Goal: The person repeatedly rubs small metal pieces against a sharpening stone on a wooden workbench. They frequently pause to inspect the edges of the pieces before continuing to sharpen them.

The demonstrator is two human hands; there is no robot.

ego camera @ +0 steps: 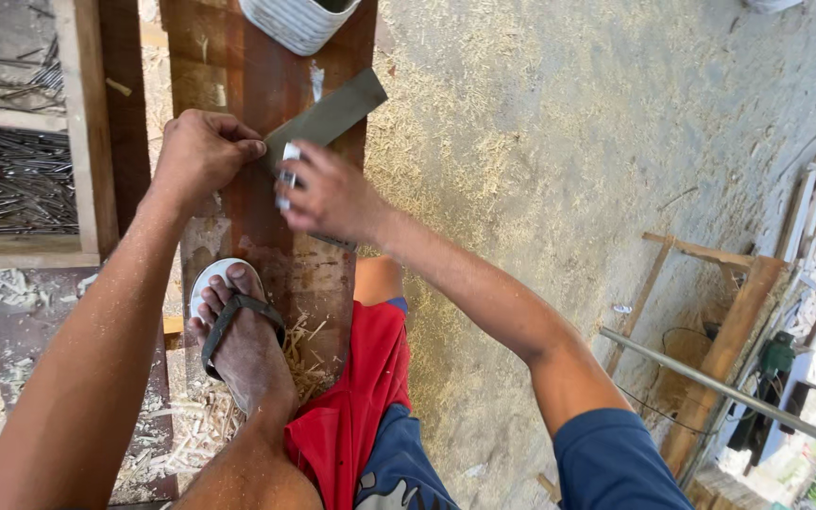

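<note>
A grey rectangular sharpening stone lies slanted on a reddish wooden plank. My left hand pinches the stone's lower left end. My right hand presses a small shiny metal blade against the plank just below the stone; most of the blade is hidden under the fingers. My foot in a white and black sandal rests on the plank below the hands.
A white ribbed container sits at the plank's far end. Wood shavings lie around my foot. A wooden tray of long nails is at left. A wooden sawhorse, a metal pipe and a green power tool stand at right on the sawdust-covered floor.
</note>
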